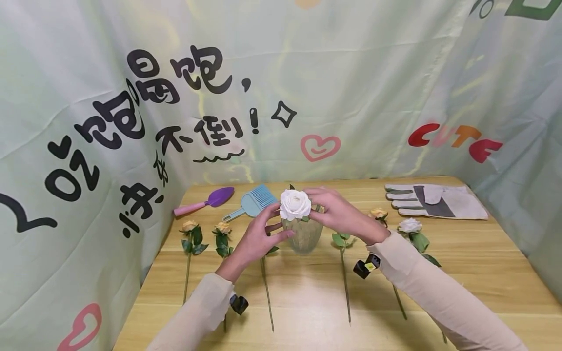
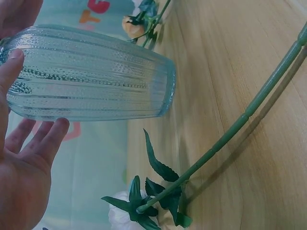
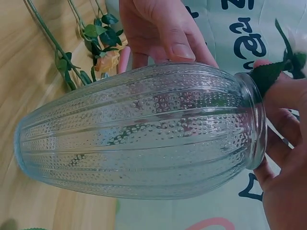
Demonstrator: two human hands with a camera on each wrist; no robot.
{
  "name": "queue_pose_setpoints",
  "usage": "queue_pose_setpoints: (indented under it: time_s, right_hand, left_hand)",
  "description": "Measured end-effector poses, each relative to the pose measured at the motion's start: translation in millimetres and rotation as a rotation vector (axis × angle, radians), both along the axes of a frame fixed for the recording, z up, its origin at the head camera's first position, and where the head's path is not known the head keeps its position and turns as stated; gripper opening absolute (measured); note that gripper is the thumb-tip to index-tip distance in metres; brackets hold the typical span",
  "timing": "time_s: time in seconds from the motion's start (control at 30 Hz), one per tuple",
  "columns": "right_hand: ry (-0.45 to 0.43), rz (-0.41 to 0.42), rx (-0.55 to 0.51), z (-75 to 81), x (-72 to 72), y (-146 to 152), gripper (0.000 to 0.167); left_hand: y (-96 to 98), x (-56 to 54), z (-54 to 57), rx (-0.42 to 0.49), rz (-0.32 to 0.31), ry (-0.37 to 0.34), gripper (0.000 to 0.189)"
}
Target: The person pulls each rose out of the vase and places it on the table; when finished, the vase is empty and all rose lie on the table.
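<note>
A ribbed clear glass vase [image 1: 303, 238] stands on the table, its mouth hidden by the flower in the head view. My left hand [image 1: 260, 236] holds the vase's side, with the thumb [image 2: 14, 60] laid against the glass. Just above the rim, a white rose [image 1: 295, 204] with a dark leaf [image 3: 266, 76] is pinched by my right hand [image 1: 335, 209]. How far its stem reaches inside the vase cannot be made out.
Yellow roses [image 1: 190, 225] with long stems lie on the left, and another white rose [image 1: 410, 225] lies on the right. Behind them are a purple trowel [image 1: 221, 196], a blue dustpan-like tool [image 1: 253, 202] and a work glove [image 1: 439, 201]. A printed curtain [image 1: 364, 97] borders the table.
</note>
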State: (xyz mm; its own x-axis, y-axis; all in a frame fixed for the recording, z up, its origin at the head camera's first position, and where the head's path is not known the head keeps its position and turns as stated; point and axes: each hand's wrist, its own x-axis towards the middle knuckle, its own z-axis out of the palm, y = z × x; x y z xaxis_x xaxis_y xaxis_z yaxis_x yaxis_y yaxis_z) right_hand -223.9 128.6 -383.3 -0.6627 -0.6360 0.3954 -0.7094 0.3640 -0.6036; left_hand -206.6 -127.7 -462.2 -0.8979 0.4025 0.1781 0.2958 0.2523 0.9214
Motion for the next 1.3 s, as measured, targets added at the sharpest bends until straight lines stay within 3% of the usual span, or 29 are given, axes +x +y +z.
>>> queue_pose_setpoints:
  time_s: [0.1, 0.3, 0.57, 0.7, 1.1, 1.3]
  right_hand:
    - [0.004, 0.017, -0.008, -1.4, -1.0, 2, 0.023]
    - [0.007, 0.052, -0.020, -1.4, -0.9, 3, 0.033]
    - [0.033, 0.021, -0.081, -1.6, -2.0, -5, 0.032]
    - [-0.026, -0.002, -0.146, -0.7, -2.3, -9, 0.037]
    - [-0.065, -0.114, -0.279, -3.0, -3.0, -15, 0.026]
    - [-0.081, -0.092, -0.360, -2.6, -2.3, -17, 0.016]
  left_hand:
    - [0.6, 0.2, 0.5, -0.007, 0.004, -0.001, 0.080]
    - [0.6, -1.0, -0.6, 0.013, -0.009, -0.006, 0.080]
    - [0.7, -2.3, -1.5, 0.001, -0.007, 0.009, 0.080]
    - [0.5, -2.4, -1.5, 0.002, -0.010, 0.010, 0.079]
    - [-0.4, -1.4, -1.3, -0.016, 0.005, 0.000, 0.079]
    - [0.2, -2.0, -0.8, -0.011, 0.004, 0.002, 0.079]
